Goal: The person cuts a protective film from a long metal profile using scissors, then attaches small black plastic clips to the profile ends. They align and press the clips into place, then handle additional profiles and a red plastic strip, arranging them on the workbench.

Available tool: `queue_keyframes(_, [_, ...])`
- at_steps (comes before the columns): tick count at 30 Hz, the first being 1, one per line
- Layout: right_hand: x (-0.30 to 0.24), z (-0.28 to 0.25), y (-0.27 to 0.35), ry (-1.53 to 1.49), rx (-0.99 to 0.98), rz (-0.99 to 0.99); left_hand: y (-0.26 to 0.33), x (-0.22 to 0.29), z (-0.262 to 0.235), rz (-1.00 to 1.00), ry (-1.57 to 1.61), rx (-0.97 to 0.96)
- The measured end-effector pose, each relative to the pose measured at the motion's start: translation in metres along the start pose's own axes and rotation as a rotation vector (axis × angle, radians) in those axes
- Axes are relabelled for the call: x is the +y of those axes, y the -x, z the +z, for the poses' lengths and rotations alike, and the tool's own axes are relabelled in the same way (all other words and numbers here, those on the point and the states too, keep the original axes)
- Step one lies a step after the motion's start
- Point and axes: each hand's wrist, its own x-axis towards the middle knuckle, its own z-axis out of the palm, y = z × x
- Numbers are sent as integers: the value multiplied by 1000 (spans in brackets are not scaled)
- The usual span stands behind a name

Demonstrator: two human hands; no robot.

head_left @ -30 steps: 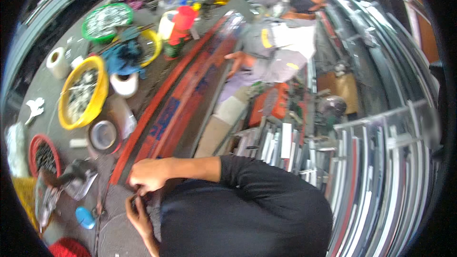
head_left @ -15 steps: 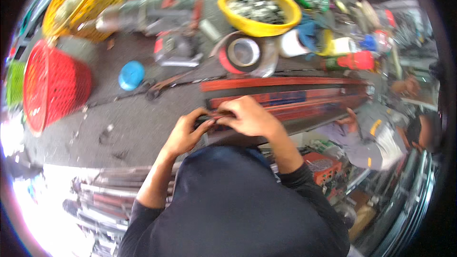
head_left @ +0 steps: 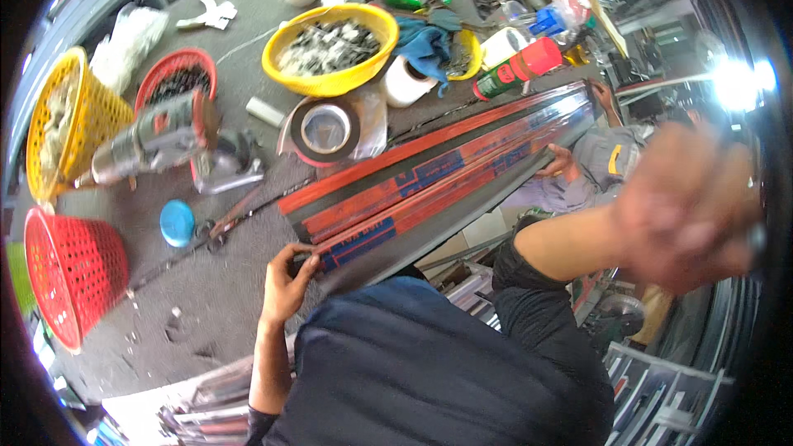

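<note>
Several long, straight bars covered in red and blue film lie side by side, running from the middle of the bench up to the right. My left hand point(head_left: 289, 282) pinches the near left end of the nearest film-covered bar point(head_left: 363, 241) between thumb and fingers. My right hand point(head_left: 690, 206) is raised on the right, close to the camera and well away from the bars. Motion blur smears its fingers, and whether it holds anything does not show. At the far end, a co-worker's hand point(head_left: 562, 163) touches the same bars.
A cordless drill point(head_left: 157, 142) and a red basket point(head_left: 78, 277) stand left. Behind the bars are a tape roll point(head_left: 325, 129), a yellow basket of small parts point(head_left: 273, 62), and a green spray can with a red cap point(head_left: 516, 68). A blue lid point(head_left: 177, 223) lies near scissors.
My right hand has left the bars' near end and swung up to the right. My left hand stays at that end. The view has turned, and the co-worker's hand is now on the bars.
</note>
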Motion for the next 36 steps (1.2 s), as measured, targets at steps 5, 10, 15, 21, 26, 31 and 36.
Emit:
queue_keyframes(5, [34, -24, -2, -333, 298, 119, 4, 0, 2, 11, -86, 26])
queue_keyframes(10, [145, 126, 142, 152, -667, 843, 8, -5, 1, -12, -20, 46])
queue_keyframes(15, [167, 183, 209, 313, -947, 787, 7, -9, 5, 43, -26, 77])
queue_keyframes(21, [169, 170, 210, 218, -938, 859, 10, -5, 14, 79, -87, 162])
queue_keyframes(26, [169, 172, 220, 198, -828, 829, 20, -1, 18, -46, 57, 114])
queue_keyframes(31, [167, 170, 216, 173, -808, 806, 22, 8, 2, -172, 100, -9])
queue_keyframes(36, [169, 170, 211, 136, -850, 818, 12, 20, -16, 17, -79, -109])
